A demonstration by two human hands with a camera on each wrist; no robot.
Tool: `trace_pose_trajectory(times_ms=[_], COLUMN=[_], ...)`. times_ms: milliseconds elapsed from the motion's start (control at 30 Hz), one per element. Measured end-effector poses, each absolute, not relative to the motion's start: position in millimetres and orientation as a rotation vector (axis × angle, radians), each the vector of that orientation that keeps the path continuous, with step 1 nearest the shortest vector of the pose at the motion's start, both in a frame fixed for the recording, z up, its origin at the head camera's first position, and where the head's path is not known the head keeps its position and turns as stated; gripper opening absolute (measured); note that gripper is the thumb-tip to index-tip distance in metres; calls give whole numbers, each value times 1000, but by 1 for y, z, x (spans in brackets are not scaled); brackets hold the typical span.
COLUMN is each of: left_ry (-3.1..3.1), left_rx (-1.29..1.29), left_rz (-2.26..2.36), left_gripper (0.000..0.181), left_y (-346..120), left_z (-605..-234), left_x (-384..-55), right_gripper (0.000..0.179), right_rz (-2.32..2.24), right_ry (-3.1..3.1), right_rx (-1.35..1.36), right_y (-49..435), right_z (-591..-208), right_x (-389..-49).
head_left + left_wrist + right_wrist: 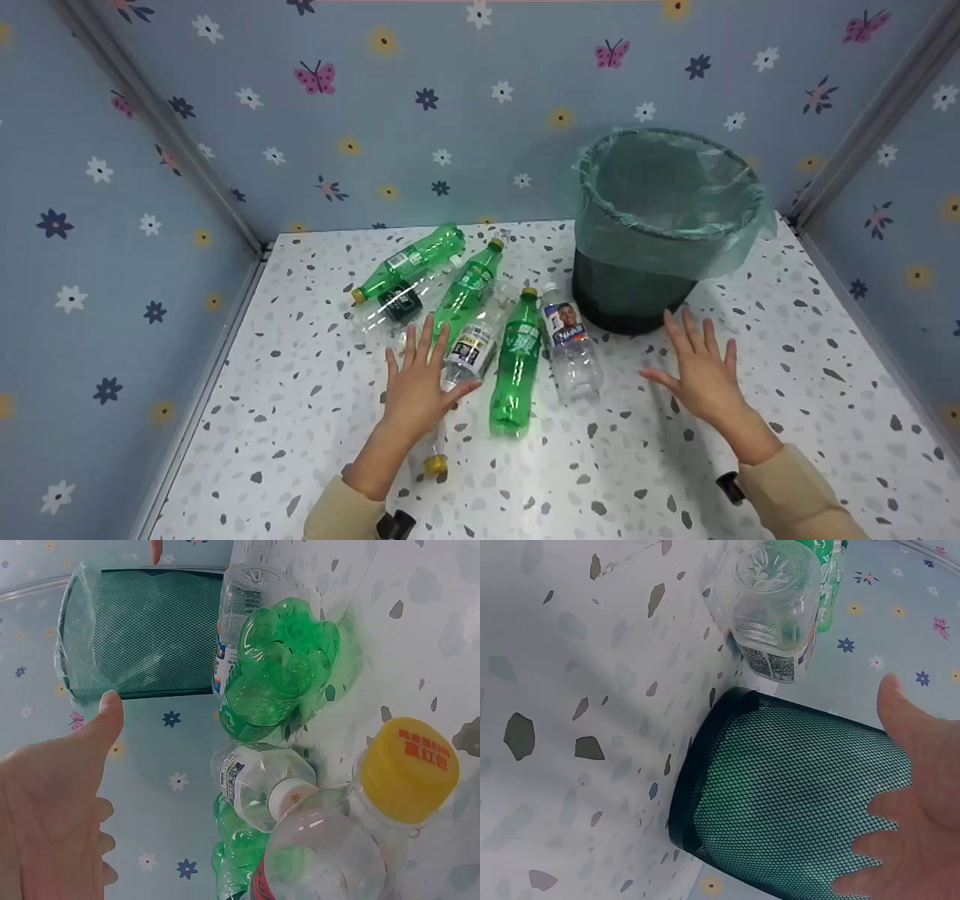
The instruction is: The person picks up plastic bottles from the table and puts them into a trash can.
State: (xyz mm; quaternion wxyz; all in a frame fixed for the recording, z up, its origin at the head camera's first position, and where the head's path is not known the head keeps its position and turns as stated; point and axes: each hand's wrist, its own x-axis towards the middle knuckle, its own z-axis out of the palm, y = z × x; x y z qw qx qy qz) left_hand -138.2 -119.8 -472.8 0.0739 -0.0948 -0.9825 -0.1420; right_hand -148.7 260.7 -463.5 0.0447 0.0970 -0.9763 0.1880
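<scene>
My left hand (418, 386) is spread flat above several plastic bottles and holds nothing. Partly hidden beneath it is a clear bottle with a yellow cap (409, 769). Around that hand lie a clear bottle with a white label (471, 349), a clear bottle with a dark label (400, 301) and two green bottles (409, 262). Another green bottle (516, 375) and a clear bottle with a blue label (576, 360) lie between my hands. My right hand (705, 379), fingers apart and holding nothing, is in front of a black mesh trash bin (780, 787).
A translucent green bag (667, 244) lines the bin and folds over its rim. The white speckled table (637, 450) meets patterned blue panels (450, 142) at the back and both sides. Bare table surface shows in front of the right hand.
</scene>
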Motion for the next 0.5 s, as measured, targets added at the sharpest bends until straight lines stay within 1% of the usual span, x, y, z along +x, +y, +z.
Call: trace_pose_trajectory(times_ms=[267,500], left_ry=[-2930,-2915], left_rx=[-236,-115], left_rz=[-467,-582], left_gripper=[87,85], left_y=[-122,-123], left_z=[-476,-479], left_x=[-130,-120], right_gripper=[88,82], right_rz=[575,632], right_ry=[-2939,-2799], right_rx=[277,264], right_y=[266,270], right_z=[-452,-435], right_x=[-147,-146])
